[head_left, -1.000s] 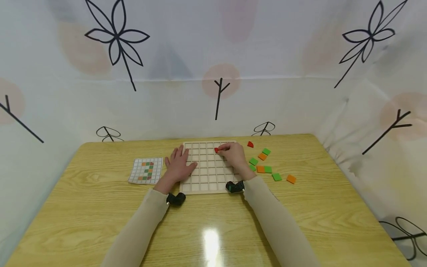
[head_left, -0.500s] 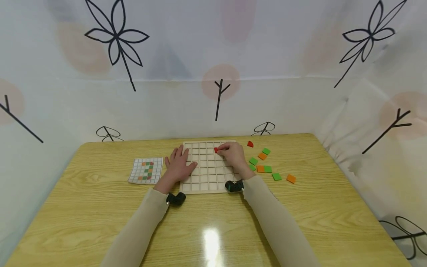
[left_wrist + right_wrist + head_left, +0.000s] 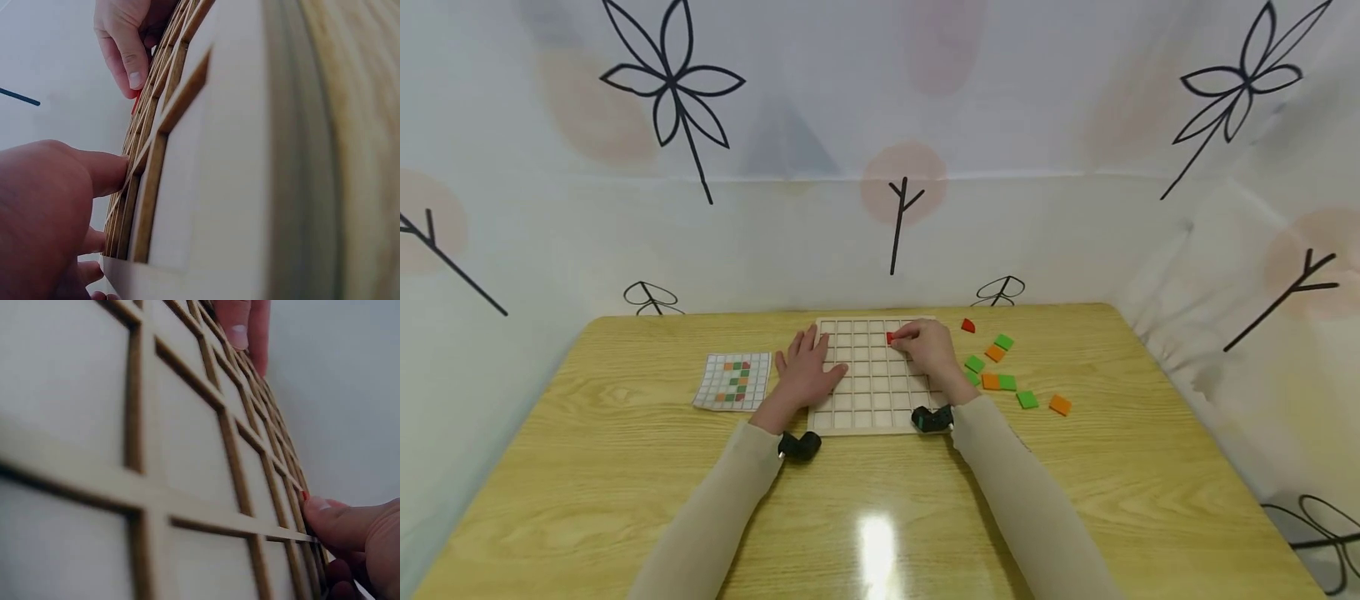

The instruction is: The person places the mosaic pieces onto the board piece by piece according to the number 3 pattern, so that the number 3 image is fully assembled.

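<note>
Change is slight: the right hand (image 3: 931,350) still pinches the red piece (image 3: 891,338) mid-frame, on the board (image 3: 878,401); the left hand (image 3: 806,374), apart, lies spread on the board's left edge. Placing seems unfinished.

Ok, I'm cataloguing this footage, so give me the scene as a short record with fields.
Left hand: rests on the left side of the gridded board
Right hand: pinches a red piece at the grid, toward the far side
Piece seated in a cell: cannot tell
Left of the board: printed card
Right of the board: green tiles, orange tiles, another red one
</note>
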### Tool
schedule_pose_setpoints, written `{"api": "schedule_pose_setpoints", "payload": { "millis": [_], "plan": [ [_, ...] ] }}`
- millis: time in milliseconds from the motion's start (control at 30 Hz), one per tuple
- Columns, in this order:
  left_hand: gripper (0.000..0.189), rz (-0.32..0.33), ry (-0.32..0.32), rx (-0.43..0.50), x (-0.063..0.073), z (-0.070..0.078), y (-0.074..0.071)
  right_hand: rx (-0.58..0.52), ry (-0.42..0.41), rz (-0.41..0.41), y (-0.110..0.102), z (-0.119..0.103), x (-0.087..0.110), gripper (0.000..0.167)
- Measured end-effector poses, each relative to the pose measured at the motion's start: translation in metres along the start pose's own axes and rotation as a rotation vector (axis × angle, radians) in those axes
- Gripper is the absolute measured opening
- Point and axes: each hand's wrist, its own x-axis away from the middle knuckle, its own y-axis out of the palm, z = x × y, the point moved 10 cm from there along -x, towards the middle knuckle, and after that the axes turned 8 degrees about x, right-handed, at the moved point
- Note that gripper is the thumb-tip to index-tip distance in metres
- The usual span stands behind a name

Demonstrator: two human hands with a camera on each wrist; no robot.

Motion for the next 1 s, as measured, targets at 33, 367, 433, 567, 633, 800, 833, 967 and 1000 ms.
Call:
{"api": "schedule_pose_setpoints", "payload": {
  "millis": [33, 367, 433, 567, 633, 800, 833, 967, 1000],
  "plan": [
    [0.072, 0.002, 0.003, -0.002, 0.0, 0.0, 0.0, -0.014, 0.001, -0.011, 0.0, 0.0, 0.0, 0.014],
    [0.072, 0.002, 0.001, -0.01, -0.001, -0.004, 0.001, -0.13, -0.016, -0.032, -0.012, 0.012, 0.0, 0.024],
    [0.072, 0.003, 0.004, -0.009, -0.001, -0.004, 0.001, -0.151, -0.018, -0.032, -0.015, 0.014, 0.002, 0.025],
    [0.071, 0.006, 0.008, -0.017, -0.001, -0.006, 0.002, -0.172, -0.014, -0.042, -0.021, 0.016, 0.006, 0.027],
    [0.071, 0.015, 0.012, -0.021, -0.001, -0.007, 0.002, -0.18, -0.014, -0.044, -0.025, 0.017, 0.007, 0.027],
    [0.07, 0.049, 0.035, -0.025, 0.001, -0.006, 0.004, -0.166, -0.005, -0.038, -0.038, 0.023, 0.009, 0.028],
    [0.07, 0.056, 0.038, -0.027, 0.001, -0.006, 0.004, -0.154, -0.005, -0.031, -0.041, 0.024, 0.009, 0.028],
    [0.068, 0.096, 0.05, -0.005, 0.004, -0.003, 0.002, -0.13, 0.012, -0.006, -0.051, 0.028, 0.011, 0.028],
    [0.067, 0.107, 0.05, 0.001, 0.005, -0.003, 0.001, -0.127, 0.005, 0.0, -0.053, 0.028, 0.012, 0.029]
  ]
}}
